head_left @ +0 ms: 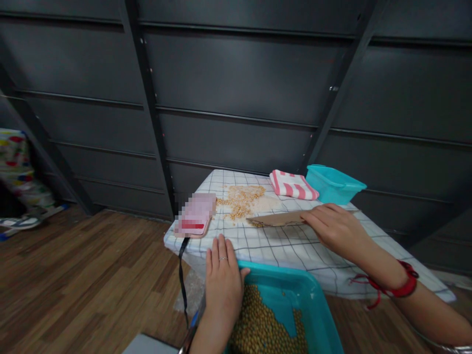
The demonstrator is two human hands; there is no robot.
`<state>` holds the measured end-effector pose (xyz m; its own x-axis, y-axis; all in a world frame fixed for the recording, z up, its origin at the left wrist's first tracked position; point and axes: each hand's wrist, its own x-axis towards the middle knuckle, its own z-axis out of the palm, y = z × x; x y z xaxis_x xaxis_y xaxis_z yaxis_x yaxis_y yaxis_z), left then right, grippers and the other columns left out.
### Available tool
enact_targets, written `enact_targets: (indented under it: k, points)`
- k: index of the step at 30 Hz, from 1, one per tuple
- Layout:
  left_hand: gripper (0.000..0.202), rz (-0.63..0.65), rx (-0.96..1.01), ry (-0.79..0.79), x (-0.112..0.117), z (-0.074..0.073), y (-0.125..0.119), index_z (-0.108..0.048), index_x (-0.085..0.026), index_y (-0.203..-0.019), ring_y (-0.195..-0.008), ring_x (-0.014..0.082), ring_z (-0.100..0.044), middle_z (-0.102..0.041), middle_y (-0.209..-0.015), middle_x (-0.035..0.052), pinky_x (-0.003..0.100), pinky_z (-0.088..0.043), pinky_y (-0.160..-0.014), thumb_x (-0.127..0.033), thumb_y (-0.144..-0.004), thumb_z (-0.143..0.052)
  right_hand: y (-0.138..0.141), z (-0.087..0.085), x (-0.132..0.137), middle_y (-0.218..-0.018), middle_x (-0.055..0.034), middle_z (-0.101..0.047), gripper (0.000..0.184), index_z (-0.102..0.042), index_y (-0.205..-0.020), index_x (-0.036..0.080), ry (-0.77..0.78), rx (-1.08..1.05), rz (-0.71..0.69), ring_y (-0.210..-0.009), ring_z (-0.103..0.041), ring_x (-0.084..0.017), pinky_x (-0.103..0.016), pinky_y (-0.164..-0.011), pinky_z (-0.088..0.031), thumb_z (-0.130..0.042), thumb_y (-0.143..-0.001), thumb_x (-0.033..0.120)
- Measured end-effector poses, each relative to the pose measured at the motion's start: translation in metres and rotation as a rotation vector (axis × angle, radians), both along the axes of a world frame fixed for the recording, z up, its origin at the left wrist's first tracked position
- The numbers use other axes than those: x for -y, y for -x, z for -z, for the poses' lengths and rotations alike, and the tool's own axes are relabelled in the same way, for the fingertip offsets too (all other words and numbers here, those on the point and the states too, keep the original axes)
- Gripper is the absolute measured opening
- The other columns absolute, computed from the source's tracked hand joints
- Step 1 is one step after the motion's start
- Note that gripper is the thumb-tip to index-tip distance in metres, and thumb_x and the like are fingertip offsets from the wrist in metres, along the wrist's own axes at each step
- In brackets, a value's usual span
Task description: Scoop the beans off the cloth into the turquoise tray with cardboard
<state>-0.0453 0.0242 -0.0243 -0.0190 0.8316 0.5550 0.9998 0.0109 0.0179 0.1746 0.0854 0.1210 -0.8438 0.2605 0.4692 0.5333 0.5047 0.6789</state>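
My right hand pinches a flat strip of cardboard by its right end and holds it low over the checked tablecloth. The cardboard's far edge is by a scattered patch of pale yellow soybeans and whitish powder or meal. My left hand has its fingers stretched out toward the table's front edge. Its thumb lies at the rim of a turquoise basin, which sits below the table edge and contains many greenish-brown beans. Whether that hand bears any of the basin's weight is not visible.
A phone in a pink case lies at the table's left corner, with a black strap hanging down. At the back right are a folded pink-and-white striped towel and a smaller turquoise container. Dark panels rise behind the table.
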Motion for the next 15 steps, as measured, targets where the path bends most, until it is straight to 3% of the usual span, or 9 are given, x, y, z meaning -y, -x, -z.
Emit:
enact_targets:
  k: [8, 15]
  points:
    - [0.055, -0.003, 0.028, 0.022, 0.001, -0.005, 0.002, -0.048, -0.002, -0.12, -0.119, 0.0335, -0.043, -0.047, -0.128, 0.0246, 0.049, -0.04, -0.095, -0.032, -0.075, -0.056, 0.002, 0.0, 0.007, -0.068, -0.004, -0.062, 0.025, -0.057, -0.078, 0.015, 0.041, -0.008, -0.035, -0.061, -0.053, -0.014, -0.027, -0.061, -0.04, -0.035, -0.081, 0.004]
    - [0.057, -0.023, -0.076, 0.018, 0.002, -0.005, 0.002, -0.049, -0.001, -0.118, -0.116, 0.0337, -0.046, -0.049, -0.126, 0.0236, 0.048, -0.043, -0.092, -0.036, -0.074, -0.057, 0.004, -0.004, 0.007, -0.069, -0.0042, -0.063, 0.024, -0.057, -0.077, 0.016, 0.008, -0.012, -0.031, -0.061, -0.053, -0.014, -0.027, -0.061, -0.04, -0.036, -0.081, 0.004]
